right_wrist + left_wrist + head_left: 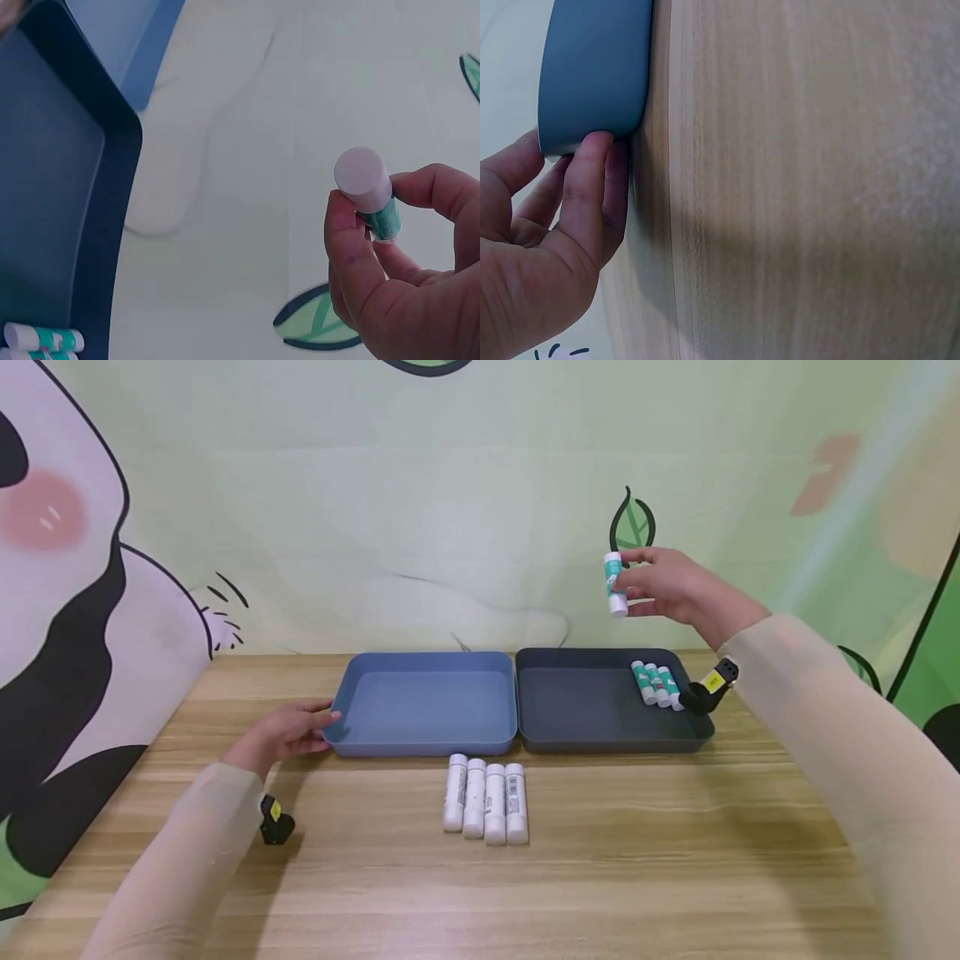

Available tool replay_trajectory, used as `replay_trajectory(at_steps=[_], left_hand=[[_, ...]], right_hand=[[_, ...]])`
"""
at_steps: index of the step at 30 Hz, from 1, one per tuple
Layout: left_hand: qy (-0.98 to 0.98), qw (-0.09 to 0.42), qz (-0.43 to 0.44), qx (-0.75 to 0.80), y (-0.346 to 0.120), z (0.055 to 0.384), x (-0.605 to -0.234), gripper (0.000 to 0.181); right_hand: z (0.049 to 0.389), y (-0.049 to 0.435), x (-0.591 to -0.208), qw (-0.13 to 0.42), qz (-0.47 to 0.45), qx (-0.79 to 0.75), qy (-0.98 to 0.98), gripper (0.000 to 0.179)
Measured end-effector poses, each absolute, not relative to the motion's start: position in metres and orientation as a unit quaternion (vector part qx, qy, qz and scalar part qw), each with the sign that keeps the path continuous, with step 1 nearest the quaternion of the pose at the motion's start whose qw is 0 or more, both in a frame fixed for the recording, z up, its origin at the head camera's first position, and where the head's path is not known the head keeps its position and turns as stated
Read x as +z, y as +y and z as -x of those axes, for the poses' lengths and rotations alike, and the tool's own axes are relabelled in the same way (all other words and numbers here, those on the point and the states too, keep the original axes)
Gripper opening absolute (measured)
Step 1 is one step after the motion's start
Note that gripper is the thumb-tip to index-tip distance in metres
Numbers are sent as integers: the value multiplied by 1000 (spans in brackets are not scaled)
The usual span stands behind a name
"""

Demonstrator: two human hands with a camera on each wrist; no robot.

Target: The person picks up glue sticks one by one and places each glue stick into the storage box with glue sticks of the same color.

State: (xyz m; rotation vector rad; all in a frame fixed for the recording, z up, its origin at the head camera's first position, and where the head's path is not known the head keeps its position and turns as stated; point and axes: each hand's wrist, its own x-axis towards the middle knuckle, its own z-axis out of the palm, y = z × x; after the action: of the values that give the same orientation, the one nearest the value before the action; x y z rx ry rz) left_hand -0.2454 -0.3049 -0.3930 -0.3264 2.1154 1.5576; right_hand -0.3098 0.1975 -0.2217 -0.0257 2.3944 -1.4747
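My right hand (663, 585) pinches a glue stick (614, 585) with white ends and a green label, between thumb and fingertips. It is raised in front of the backdrop, above the dark grey tray (592, 746). In the right wrist view, a white end of this glue stick (361, 176) faces the camera. At the left end of the blue tray (420, 748), my left hand (288, 733) grips the wall and rim. The left wrist view shows those fingers (589, 176) against the blue tray's (596, 75) end.
Several green-labelled glue sticks (649, 683) lie together at the right of the dark grey tray. In front of the trays, several white glue sticks (484, 802) lie side by side on the wooden table (375, 877). A printed backdrop (450, 510) stands behind.
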Motion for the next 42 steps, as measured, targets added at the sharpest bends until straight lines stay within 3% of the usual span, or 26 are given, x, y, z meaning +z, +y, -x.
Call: replay_trajectory(at_steps=[9,20,42], left_hand=[[771,246,111,577,-307,245,-395,69],[769,238,119,581,-309,245,-397,70],[768,239,125,581,-305,243,-395,69]], right_hand=[[330,206,-230,164,-18,-543,824,71],[351,208,-274,165,-31,-534,828,70],[354,231,-328,199,-56,-444,872,69]])
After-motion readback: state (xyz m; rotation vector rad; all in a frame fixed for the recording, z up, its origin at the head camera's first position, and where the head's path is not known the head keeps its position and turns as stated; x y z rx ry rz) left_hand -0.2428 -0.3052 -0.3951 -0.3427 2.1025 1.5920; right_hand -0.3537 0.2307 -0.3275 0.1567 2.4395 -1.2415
